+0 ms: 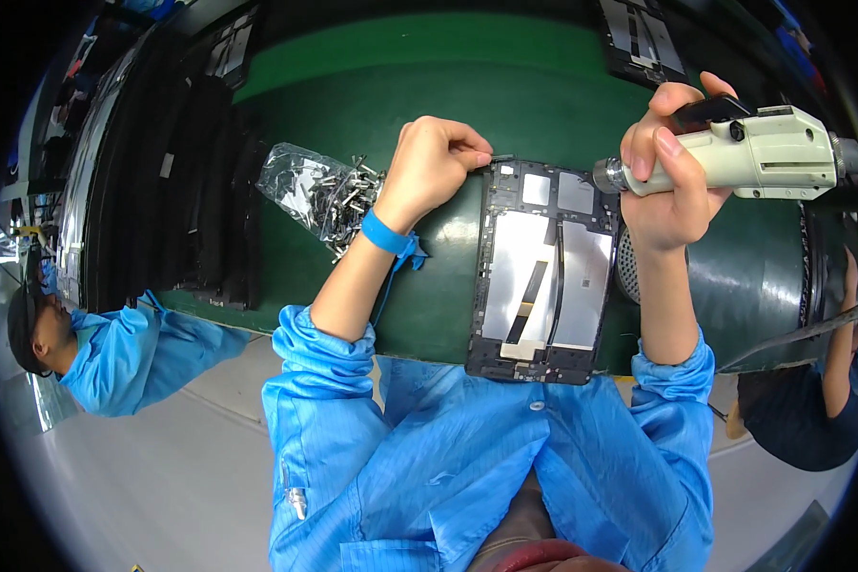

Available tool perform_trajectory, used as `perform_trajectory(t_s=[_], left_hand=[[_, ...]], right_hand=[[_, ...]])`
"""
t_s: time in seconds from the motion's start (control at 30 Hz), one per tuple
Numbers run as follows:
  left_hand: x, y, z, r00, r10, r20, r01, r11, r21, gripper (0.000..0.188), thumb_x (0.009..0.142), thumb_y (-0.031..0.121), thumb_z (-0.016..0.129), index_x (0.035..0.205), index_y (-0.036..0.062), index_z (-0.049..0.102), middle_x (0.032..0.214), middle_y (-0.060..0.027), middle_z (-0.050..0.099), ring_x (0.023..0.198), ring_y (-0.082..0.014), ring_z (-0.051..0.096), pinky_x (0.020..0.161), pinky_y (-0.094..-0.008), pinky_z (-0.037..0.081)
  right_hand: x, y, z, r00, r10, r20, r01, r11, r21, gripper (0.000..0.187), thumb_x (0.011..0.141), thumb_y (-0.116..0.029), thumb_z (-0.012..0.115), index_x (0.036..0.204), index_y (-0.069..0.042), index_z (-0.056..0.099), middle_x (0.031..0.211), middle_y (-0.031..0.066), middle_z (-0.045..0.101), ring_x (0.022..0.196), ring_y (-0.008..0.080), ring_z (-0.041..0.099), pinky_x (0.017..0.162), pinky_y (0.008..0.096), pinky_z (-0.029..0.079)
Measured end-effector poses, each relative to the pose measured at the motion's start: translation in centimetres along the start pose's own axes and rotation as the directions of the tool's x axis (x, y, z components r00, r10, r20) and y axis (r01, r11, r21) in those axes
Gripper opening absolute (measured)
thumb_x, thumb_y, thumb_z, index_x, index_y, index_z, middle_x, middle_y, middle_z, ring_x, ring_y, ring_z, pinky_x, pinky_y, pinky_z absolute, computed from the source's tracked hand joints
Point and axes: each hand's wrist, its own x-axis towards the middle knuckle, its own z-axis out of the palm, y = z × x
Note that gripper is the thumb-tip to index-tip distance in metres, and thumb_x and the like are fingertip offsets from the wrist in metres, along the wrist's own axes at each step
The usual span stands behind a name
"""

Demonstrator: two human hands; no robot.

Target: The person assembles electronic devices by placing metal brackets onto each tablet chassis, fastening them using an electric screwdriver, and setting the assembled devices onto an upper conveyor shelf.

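A tablet-sized device (582,276) lies on the green bench in front of me, its inside showing a black frame, silver plates and dark ribbon cables. At its far left corner my left hand (434,162) is closed in a pinch; whatever is between the fingertips is too small to make out. My right hand (675,176) wraps round a cream-coloured electric screwdriver (777,153) with a black lever. It is held sideways above the device's far right corner, its metal collar pointing left. A blue wrist strap (388,234) circles my left wrist.
Left of my left hand, a clear plastic bag (300,176) spills small metal parts (353,200) onto the green bench (400,95). Black racks (176,191) stand at the left, and another opened device (643,43) lies far right. Co-workers sit on both sides; one wears a blue sleeve (124,357).
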Motion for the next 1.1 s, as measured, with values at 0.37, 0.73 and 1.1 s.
perform_trajectory(t_s=[0.37, 0.73, 1.1], left_hand=[[0.9, -0.1, 1.1, 0.975, 0.221, 0.009, -0.220, 0.964, 0.150, 0.009, 0.073, 0.001, 0.069, 0.081, -0.0011, 0.068, 0.068, -0.0075, 0.065, 0.061, -0.0127, 0.060, 0.059, -0.0269, 0.049], [-1.1, -2.7, 1.7, 0.995, 0.000, 0.102, 0.033, 0.948, -0.316, 0.005, 0.079, -0.002, 0.065, 0.083, -0.0045, 0.065, 0.069, -0.0047, 0.063, 0.058, -0.0062, 0.056, 0.055, -0.0210, 0.048], [-0.8, -3.7, 1.9, 0.983, -0.006, 0.183, 0.084, 0.902, -0.423, 0.005, 0.081, -0.002, 0.063, 0.085, -0.0045, 0.064, 0.070, -0.0046, 0.064, 0.059, -0.0073, 0.058, 0.055, -0.0209, 0.048]], right_hand=[[-0.5, 0.2, -0.1, 0.996, 0.041, 0.074, -0.033, 0.994, -0.108, 0.052, 0.073, 0.000, 0.052, 0.124, 0.005, 0.038, 0.098, 0.0183, 0.055, 0.047, 0.0110, 0.046, 0.044, 0.0247, 0.040], [-2.0, 4.9, 2.5, 0.984, 0.118, 0.131, -0.123, 0.992, 0.030, 0.055, 0.072, 0.003, 0.056, 0.123, 0.005, 0.035, 0.095, 0.0198, 0.057, 0.049, 0.0099, 0.048, 0.044, 0.0220, 0.042], [-4.3, 8.1, 2.5, 0.981, 0.131, 0.145, -0.126, 0.991, -0.045, 0.055, 0.073, 0.005, 0.056, 0.124, 0.003, 0.035, 0.093, 0.0204, 0.056, 0.050, 0.0106, 0.049, 0.046, 0.0205, 0.042]])
